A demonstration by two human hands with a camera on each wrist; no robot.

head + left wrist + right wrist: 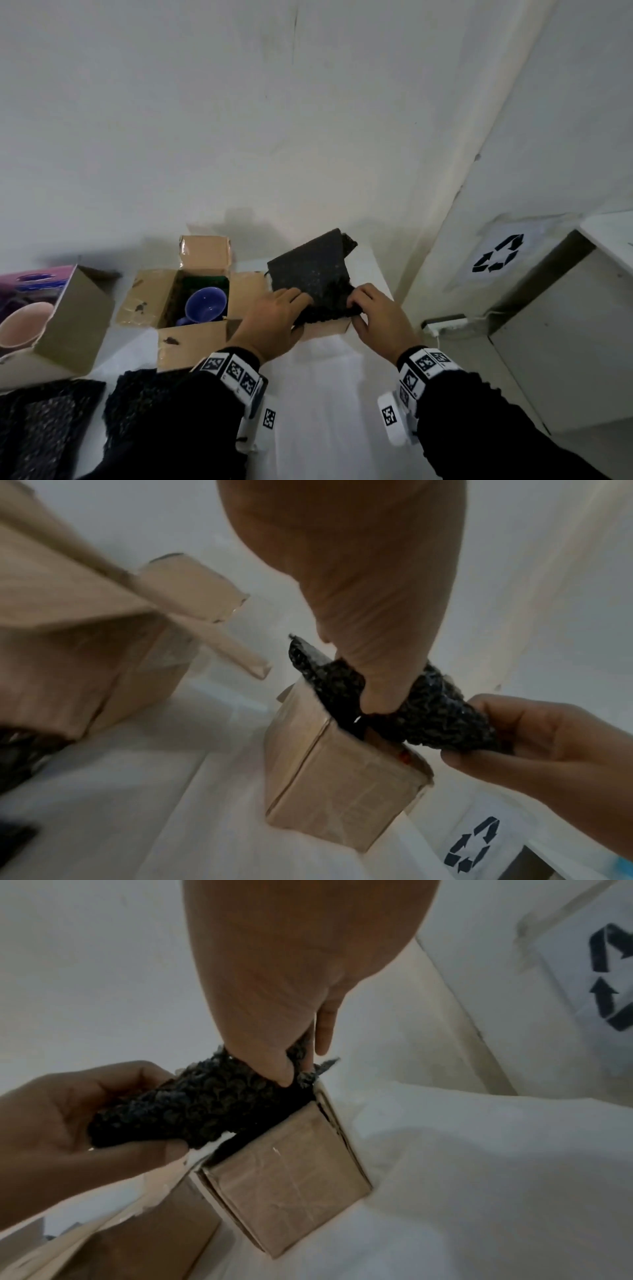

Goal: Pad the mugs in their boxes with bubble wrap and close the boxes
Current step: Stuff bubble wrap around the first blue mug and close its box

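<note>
A black bubble wrap sheet (308, 270) stands partly inside a small cardboard box (330, 327) on the white table, its upper part sticking out. My left hand (298, 301) grips the sheet's lower left edge, and my right hand (356, 303) pinches its lower right edge. In the left wrist view the bubble wrap (431, 718) bunches at the box (342, 783) mouth. In the right wrist view the crumpled bubble wrap (205, 1107) sits over the box (291, 1180). Whatever this box holds is hidden. To the left an open box (150, 298) holds a blue mug (205, 303).
At the far left another open box (75, 318) holds a pink mug (20, 325). More black bubble wrap sheets (41, 425) lie at the near left. A grey bin (565, 342) under a recycling sign (496, 255) stands to the right of the table.
</note>
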